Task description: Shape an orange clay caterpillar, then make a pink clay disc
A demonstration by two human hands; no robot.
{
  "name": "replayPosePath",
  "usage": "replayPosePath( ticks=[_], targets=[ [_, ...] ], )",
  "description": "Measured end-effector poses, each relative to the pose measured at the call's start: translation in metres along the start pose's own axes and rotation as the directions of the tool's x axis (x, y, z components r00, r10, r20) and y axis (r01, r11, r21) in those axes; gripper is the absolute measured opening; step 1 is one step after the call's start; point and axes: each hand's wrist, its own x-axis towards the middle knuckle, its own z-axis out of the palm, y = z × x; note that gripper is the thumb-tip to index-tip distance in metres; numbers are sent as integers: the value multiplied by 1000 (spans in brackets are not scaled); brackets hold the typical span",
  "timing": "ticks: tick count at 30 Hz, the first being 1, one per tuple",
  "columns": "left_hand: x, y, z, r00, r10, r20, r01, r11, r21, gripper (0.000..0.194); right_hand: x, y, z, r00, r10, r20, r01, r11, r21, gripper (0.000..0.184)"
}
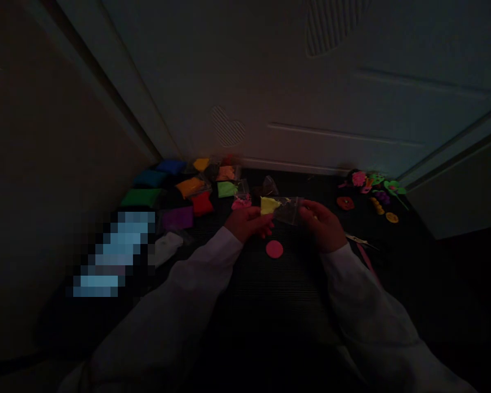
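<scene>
Between my two hands is a clear zip bag of yellow modelling clay (269, 206), held up above the dark table. My left hand (249, 222) is closed on the end where the clay is bunched. At the other end, my right hand (322, 222) grips the flat, see-through edge of the bag. Just below the bag, a flat pink clay disc (274, 249) lies on the table. A bag of pink clay (241, 202) rests behind my left hand, partly covered by it.
Several clay bags, such as a purple one (178, 217) and a green one (141, 197), lie at the left near a lit, blurred screen (118, 251). Small clay figures, among them a pink flower (358, 178), sit at the right. Scissors (362, 240) lie beside my right wrist.
</scene>
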Motion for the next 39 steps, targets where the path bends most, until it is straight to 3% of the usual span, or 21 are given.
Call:
replayPosePath(
  ticks=[3, 12, 18, 27, 39],
  targets=[
    [1, 1, -1, 1000, 11, -27, -11, 1000, 2, 25, -2, -2, 1, 999, -33, 16, 34, 994, -101, 31],
    [-2, 2, 1, 1000, 10, -4, -9, 998, 68, 20, -4, -5, 0, 1000, -17, 7, 18, 995, -95, 22],
    [-3, 4, -2, 999, 24, 30, -28, 993, 112, 19, -3, -5, -2, 999, -26, 32, 27, 998, -56, 25],
    [-7, 5, 0, 994, -1, 112, -20, 982, 186, 17, 1, -2, -8, 999, -31, -40, 32, 999, 8, 27],
    [-8, 6, -1, 996, 6, 93, -26, 976, 215, 16, 0, -4, -5, 999, 5, -45, -5, 1000, -17, 34]
  ],
)
